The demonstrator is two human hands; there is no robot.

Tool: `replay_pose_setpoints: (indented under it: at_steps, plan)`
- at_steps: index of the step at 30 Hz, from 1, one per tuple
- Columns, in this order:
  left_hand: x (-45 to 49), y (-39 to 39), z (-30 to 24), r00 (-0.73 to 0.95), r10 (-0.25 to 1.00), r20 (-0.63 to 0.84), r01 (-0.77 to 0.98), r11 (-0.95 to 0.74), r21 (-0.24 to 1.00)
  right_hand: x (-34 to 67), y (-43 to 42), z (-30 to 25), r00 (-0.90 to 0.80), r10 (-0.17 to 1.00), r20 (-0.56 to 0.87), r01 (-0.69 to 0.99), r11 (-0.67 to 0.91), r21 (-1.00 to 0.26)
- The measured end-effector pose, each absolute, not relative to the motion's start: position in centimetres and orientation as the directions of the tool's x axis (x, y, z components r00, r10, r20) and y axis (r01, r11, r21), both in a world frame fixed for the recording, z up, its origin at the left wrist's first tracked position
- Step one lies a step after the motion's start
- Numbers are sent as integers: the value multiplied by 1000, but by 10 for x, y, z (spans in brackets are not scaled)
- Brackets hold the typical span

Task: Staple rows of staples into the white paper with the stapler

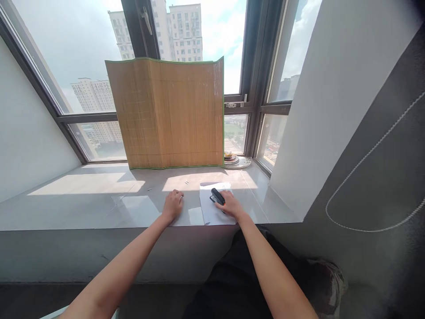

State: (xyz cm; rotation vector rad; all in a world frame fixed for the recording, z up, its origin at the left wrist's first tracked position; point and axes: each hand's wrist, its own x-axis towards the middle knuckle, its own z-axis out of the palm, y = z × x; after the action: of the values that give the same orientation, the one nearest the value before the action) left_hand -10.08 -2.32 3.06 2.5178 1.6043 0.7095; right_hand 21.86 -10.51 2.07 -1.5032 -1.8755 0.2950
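My right hand (229, 205) is closed around a black stapler (218, 196), over white paper (209, 213) that lies at the front edge of the windowsill. The stapler's front end points up and to the left. To the left of the paper, my left hand (173, 205) rests on the sill with its fingers curled in. Whether something small is between those fingers is too fine to make out. A tiny light-and-dark piece (187, 182) lies on the sill beyond my left hand, and a small dark bit (149, 189) lies further left.
A bamboo mat (186, 115) with green edging stands upright against the window behind the sill (83, 212). Stacked plates (244, 163) sit at its right end. A white wall (308, 110) borders the right side, and a bead cord (365, 161) hangs beyond it.
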Motion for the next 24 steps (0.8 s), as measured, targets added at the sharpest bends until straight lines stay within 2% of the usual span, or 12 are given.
replay_pose_setpoints:
  at_steps: [4,6,10,15,20,22,24]
  plan:
    - [-57,-36,27,608,752,254,653,-656,378,210,-104,20,20,940,342,800,189,-569]
    - [-43,-43,24,670,711,215,619,-694,368,213,-104,21,57,941,334,810,152,-566]
    - [-40,-49,25,681,709,185,640,-699,320,221,-104,23,104,923,371,792,149,-593]
    - [-43,-52,33,680,712,172,637,-691,341,220,-102,18,35,924,381,747,229,-624]
    - [-42,-51,32,671,720,177,643,-683,345,214,-101,15,22,939,343,719,223,-658]
    - [-42,-49,29,671,718,187,642,-688,339,215,-103,19,44,931,363,684,237,-690]
    - [-42,-47,26,667,718,196,643,-689,336,218,-105,25,140,902,408,636,234,-735]
